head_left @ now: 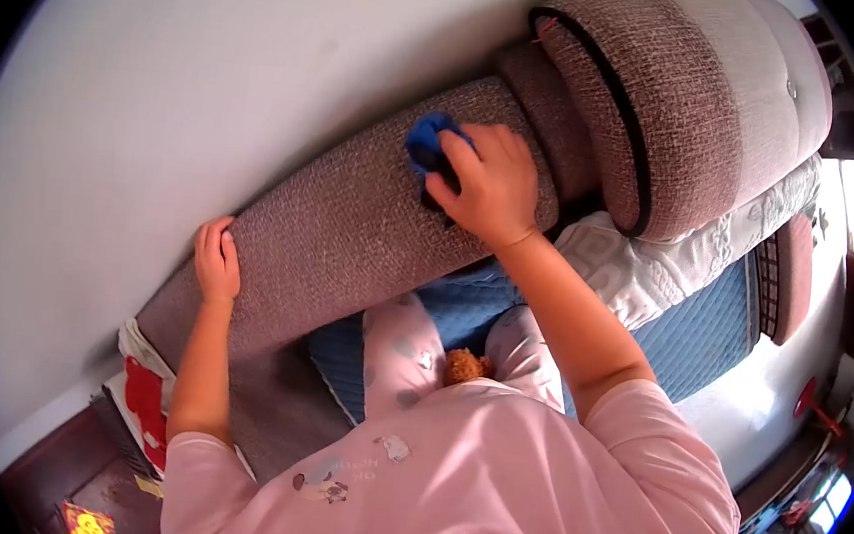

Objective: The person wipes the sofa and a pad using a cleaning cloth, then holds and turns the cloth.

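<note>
My right hand (pixel 494 182) presses a bunched blue cloth (pixel 429 139), with a dark part under the fingers, against the upper side of a brown-grey woven sofa backrest (pixel 351 211). The fingers are curled around it and partly hide it. My left hand (pixel 217 263) rests at the backrest's wall-side edge, near its left end. Its fingers lie flat over the fabric and hold nothing.
A large two-tone cushion (pixel 670 105) stands at the backrest's right end. Below lie a pale patterned cover (pixel 627 273) and a blue quilted pad (pixel 692 338). A curly brown furry thing (pixel 466 368) sits between my legs. A white wall (pixel 181 77) runs behind.
</note>
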Demonstrator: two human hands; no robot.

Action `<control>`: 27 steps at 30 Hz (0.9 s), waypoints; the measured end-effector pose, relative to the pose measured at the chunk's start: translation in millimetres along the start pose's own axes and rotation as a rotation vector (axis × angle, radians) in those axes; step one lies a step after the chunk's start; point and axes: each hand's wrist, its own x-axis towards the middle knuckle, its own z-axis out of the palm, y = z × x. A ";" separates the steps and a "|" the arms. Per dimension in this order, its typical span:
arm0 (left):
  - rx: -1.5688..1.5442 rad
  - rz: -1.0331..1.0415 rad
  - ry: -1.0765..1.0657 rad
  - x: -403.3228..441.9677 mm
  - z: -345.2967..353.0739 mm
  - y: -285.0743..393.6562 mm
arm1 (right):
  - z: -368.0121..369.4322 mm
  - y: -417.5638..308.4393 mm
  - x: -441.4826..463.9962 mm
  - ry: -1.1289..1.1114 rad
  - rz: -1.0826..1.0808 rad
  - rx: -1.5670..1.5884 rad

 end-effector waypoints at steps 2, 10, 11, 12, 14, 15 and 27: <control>-0.010 -0.020 0.029 0.2 -0.7 3.1 | 0.8 -1.8 1.0 0.008 -0.005 -0.041; -0.023 -0.004 0.143 -2.9 8.4 -8.1 | 11.4 1.4 -4.2 0.073 -0.072 -0.170; -0.016 0.002 0.152 -5.7 11.1 -8.3 | 16.8 -1.0 -9.2 0.086 -0.075 -0.167; -0.015 0.004 0.161 -3.4 11.7 -8.5 | 21.8 -4.0 -10.5 0.091 -0.057 -0.195; -0.017 -0.009 0.170 -1.5 10.7 -4.6 | 26.6 -25.7 -16.4 0.113 -0.031 -0.188; -0.016 0.012 0.189 -0.2 11.6 -1.8 | 27.9 -51.6 -22.2 -0.003 0.045 -0.193; 0.112 -0.028 0.239 -77.6 -23.9 -45.5 | 33.7 -105.8 -69.9 0.036 -0.033 -0.293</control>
